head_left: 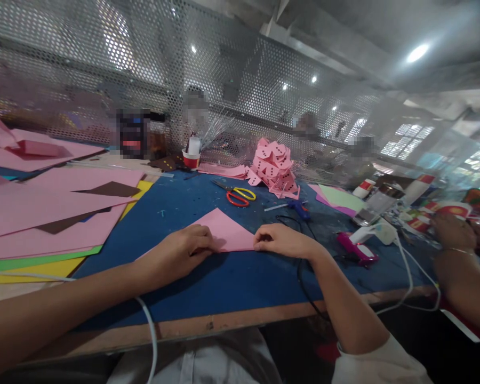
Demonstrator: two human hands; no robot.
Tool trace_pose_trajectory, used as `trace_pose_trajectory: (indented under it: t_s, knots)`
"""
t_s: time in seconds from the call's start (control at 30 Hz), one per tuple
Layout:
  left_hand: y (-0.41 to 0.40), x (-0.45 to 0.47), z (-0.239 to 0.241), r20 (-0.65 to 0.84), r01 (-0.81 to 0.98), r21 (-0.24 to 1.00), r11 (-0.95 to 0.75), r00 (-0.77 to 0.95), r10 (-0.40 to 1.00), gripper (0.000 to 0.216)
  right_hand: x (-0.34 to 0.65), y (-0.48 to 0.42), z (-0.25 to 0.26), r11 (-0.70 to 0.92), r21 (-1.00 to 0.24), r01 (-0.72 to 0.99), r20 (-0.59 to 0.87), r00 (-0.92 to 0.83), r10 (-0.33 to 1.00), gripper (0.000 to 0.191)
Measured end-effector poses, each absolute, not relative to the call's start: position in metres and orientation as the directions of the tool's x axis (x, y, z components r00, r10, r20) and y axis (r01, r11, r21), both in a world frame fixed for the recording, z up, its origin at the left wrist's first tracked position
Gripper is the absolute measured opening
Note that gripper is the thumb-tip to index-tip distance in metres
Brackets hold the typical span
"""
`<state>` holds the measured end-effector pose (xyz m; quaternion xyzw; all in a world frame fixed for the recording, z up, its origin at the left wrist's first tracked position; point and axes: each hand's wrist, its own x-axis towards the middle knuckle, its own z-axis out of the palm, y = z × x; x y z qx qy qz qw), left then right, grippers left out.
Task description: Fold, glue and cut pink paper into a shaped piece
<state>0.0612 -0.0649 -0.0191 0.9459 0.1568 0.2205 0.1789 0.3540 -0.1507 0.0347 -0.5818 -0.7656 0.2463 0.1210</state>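
Note:
A pink sheet of paper (228, 232), folded to a peak, lies on the blue tabletop between my hands. My left hand (188, 248) presses on its left part with curled fingers, covering some of the near edge. At the right corner, my right hand (278, 241) pinches the paper between thumb and fingers. Just beyond the paper rest scissors (238, 196) with one red and one yellow handle. A blue glue gun (298, 208) with a glue stick in its back lies past my right hand.
Pink, brown, green and yellow sheets (56, 208) are stacked at left. Cut pink pieces with dark dots (274, 165) are heaped by the perforated metal screen (232, 80). A magenta device (356, 249) and white cables (408, 256) lie at right, near another person's hand (454, 234).

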Motion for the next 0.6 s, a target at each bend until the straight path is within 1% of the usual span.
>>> trace_pose_trajectory:
  t_s: [0.27,0.6]
  knots:
    - [-0.0656,0.063,-0.0171,0.382,0.199,0.41,-0.89,0.849,0.365,0.027,0.3594,-0.1533,0.0387,0.16,-0.541,0.826,-0.131,-0.271,0.954,0.015]
    - [-0.0657,0.0622,-0.0173,0.387,0.196,0.416,-0.888,0.845,0.368,0.028,0.3615,-0.1521,0.0386,0.166,-0.503,0.848,-0.15,-0.275,0.949,0.016]
